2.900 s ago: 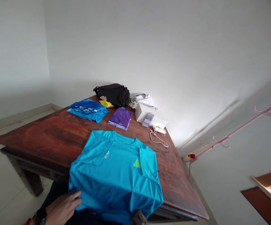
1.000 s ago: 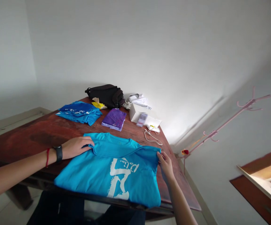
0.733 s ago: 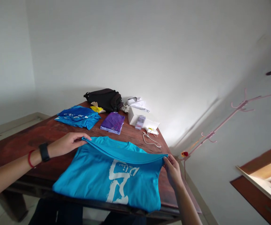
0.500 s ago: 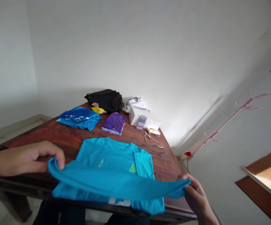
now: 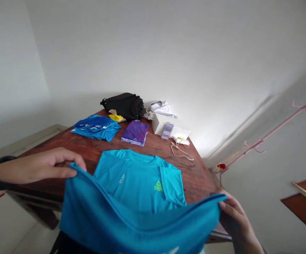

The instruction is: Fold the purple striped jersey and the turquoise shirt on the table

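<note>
A turquoise T-shirt (image 5: 139, 180) lies on the wooden table, its collar toward the far side and its sleeves turned inward over the front. Its lower part is lifted and sags between my two hands past the near table edge. My left hand (image 5: 47, 164) pinches the raised edge at the left corner, with thumb and fingers pressed together. At the right corner, my right hand (image 5: 235, 215) grips the same edge. A green logo shows on the chest. The raised cloth hides the middle of the shirt.
On the dark red table (image 5: 89, 157) lie a blue folded garment (image 5: 97, 127), a folded purple garment (image 5: 135, 132) and a yellow packet (image 5: 115, 116). Behind are a black bag (image 5: 123, 106) and a white box (image 5: 159, 124), near a white cable (image 5: 182, 154). A pink coat stand (image 5: 269, 134) leans right.
Both hands have raised the hem, and the cloth between them now hangs lower over the near edge, showing more of its face. The view has shifted slightly.
</note>
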### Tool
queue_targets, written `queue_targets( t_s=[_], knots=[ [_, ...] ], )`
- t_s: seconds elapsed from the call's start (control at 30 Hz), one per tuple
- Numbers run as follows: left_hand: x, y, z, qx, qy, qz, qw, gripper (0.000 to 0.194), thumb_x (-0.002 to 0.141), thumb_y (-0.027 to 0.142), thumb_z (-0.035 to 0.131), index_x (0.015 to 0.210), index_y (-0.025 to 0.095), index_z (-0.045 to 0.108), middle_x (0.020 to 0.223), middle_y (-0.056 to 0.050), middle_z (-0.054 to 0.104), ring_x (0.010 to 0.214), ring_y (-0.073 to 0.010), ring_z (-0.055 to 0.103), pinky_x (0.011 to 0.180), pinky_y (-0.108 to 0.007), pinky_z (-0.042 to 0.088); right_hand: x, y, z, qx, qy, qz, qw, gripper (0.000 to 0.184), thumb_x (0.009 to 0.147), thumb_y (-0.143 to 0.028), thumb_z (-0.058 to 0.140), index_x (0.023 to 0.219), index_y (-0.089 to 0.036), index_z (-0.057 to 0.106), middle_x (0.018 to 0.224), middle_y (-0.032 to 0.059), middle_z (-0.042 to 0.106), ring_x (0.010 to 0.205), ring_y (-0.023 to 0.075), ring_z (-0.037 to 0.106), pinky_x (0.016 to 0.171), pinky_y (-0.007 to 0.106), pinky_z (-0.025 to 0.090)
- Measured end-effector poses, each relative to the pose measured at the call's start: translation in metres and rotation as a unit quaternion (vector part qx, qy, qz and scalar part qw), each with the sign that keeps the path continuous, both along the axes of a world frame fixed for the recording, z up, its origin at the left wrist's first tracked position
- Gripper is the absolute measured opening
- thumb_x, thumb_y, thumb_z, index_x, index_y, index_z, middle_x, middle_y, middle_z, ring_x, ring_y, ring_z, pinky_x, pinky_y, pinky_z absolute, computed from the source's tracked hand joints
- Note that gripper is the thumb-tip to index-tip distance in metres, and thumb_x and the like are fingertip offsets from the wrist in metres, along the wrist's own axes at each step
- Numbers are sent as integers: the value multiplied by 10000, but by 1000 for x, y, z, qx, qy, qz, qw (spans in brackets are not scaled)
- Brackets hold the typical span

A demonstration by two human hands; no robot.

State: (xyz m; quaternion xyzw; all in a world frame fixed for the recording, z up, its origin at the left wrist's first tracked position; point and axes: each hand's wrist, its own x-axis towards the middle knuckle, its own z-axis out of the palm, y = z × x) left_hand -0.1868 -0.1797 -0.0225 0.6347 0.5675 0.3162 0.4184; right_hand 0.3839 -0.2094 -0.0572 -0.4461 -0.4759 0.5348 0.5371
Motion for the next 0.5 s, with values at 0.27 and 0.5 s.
queue_targets(
  t_s=[0.27,0.5],
  knots=[
    [8,116,-53,-72,-158,-20,985,570,708,539,813,1134,181,692,991,-48,728,869,-233,659,727,-301,545,-29,120,-50,-39,-68,-86,993,390,687,-508,834,821,-221,606,588,-51,565,492,113,468,486,230,383],
    [24,176,-105,-25,-81,23,996,648,637,661,783,1058,177,696,922,-59,758,866,-272,694,773,-349,544,-15,179,-93,-33,-289,-119,949,456,736,-587,656,895,-159,669,632,29,674,525,179,563,483,272,407]
  ],
)
